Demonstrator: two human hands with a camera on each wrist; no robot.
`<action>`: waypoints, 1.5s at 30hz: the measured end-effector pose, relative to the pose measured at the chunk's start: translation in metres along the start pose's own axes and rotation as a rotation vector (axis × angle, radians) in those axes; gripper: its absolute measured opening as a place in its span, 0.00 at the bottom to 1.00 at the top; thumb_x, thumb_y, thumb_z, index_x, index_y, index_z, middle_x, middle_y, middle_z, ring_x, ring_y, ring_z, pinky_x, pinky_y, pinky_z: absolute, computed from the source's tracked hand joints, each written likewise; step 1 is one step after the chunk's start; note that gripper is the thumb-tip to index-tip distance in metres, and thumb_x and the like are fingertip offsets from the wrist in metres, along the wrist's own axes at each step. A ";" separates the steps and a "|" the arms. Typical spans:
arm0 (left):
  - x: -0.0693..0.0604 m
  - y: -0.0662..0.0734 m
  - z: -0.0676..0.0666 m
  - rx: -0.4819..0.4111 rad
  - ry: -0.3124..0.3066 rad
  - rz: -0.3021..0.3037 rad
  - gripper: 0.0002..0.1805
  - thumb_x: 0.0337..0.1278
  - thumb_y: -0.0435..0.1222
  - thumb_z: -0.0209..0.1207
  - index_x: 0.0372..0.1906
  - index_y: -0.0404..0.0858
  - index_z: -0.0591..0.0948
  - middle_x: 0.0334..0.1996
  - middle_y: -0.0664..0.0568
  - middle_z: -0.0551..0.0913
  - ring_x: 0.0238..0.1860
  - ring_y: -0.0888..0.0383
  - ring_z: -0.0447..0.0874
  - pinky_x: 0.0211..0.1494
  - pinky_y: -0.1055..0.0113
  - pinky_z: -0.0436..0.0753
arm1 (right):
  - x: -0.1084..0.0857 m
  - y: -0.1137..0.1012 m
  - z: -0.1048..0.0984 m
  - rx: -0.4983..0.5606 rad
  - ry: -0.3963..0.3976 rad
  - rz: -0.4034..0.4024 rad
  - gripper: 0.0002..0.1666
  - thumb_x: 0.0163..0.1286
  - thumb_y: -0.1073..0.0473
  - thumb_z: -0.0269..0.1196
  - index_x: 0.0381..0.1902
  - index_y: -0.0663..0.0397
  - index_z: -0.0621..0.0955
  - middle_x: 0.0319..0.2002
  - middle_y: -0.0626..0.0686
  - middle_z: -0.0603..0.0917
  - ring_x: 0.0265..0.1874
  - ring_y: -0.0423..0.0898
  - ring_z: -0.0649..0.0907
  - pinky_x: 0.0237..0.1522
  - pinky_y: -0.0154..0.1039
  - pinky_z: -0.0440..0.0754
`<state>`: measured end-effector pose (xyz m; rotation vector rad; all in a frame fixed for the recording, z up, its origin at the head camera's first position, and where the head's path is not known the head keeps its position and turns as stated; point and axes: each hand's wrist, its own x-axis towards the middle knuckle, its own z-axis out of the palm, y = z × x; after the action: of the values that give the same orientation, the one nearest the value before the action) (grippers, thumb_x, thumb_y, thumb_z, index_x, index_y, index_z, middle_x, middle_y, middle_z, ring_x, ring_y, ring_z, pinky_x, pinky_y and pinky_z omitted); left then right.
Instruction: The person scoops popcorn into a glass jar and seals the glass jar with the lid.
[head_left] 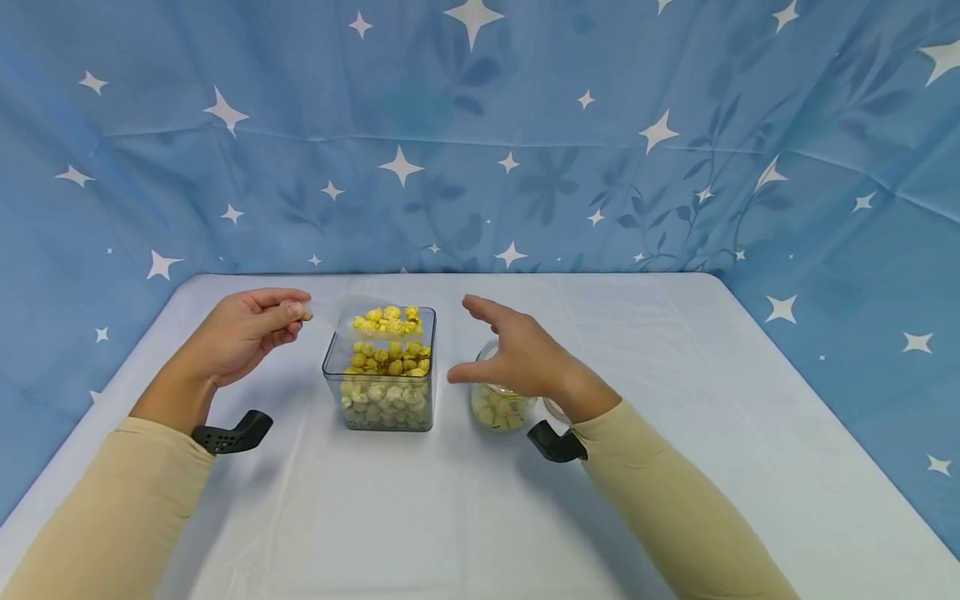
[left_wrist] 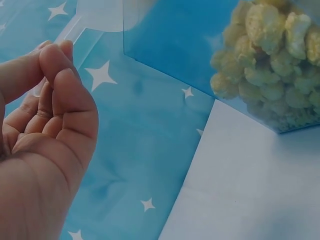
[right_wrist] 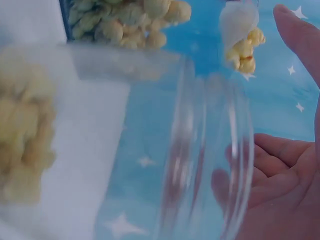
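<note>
My left hand [head_left: 243,337] pinches the handle of a translucent scoop [left_wrist: 75,27] between thumb and fingers. The scoop [right_wrist: 239,22] carries yellow popcorn [head_left: 390,323] above a clear square container [head_left: 330,385], whose popcorn is yellow on top and paler below. On the right, my right hand [head_left: 525,354] is spread, thumb apart from the fingers, at a clear round jar [head_left: 483,417]. That jar [right_wrist: 185,135] has pale popcorn at its bottom and no lid on its mouth. Whether the right hand touches the glass, I cannot tell.
A round clear lid-like piece [head_left: 555,409] lies right of the jar, partly hidden by my right wrist. Everything stands on a white-covered table [head_left: 390,517]. Behind and beside it hangs a blue cloth with white stars [head_left: 450,208].
</note>
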<state>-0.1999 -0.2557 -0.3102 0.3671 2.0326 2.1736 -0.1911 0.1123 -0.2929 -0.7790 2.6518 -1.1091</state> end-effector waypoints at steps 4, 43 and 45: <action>0.001 0.001 0.001 -0.038 -0.011 0.018 0.10 0.72 0.29 0.55 0.46 0.44 0.86 0.37 0.53 0.85 0.34 0.61 0.79 0.42 0.73 0.81 | -0.011 0.009 -0.007 -0.032 0.042 0.020 0.55 0.59 0.46 0.75 0.78 0.53 0.61 0.74 0.51 0.65 0.68 0.56 0.70 0.67 0.51 0.68; 0.026 0.021 0.053 0.027 -0.124 0.011 0.09 0.74 0.33 0.56 0.51 0.41 0.82 0.39 0.53 0.82 0.37 0.59 0.77 0.44 0.71 0.80 | -0.049 0.047 0.001 -0.018 0.128 0.167 0.56 0.55 0.48 0.78 0.75 0.60 0.64 0.70 0.58 0.71 0.59 0.61 0.78 0.56 0.54 0.79; 0.027 0.021 0.056 0.054 -0.124 0.000 0.08 0.74 0.33 0.55 0.51 0.42 0.81 0.39 0.53 0.82 0.38 0.59 0.77 0.44 0.71 0.80 | -0.049 0.047 0.002 -0.019 0.129 0.166 0.56 0.55 0.48 0.78 0.75 0.60 0.64 0.70 0.58 0.71 0.59 0.61 0.78 0.56 0.54 0.79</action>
<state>-0.2094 -0.1963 -0.2836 0.4957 2.0267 2.0440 -0.1679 0.1649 -0.3296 -0.4949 2.7756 -1.1275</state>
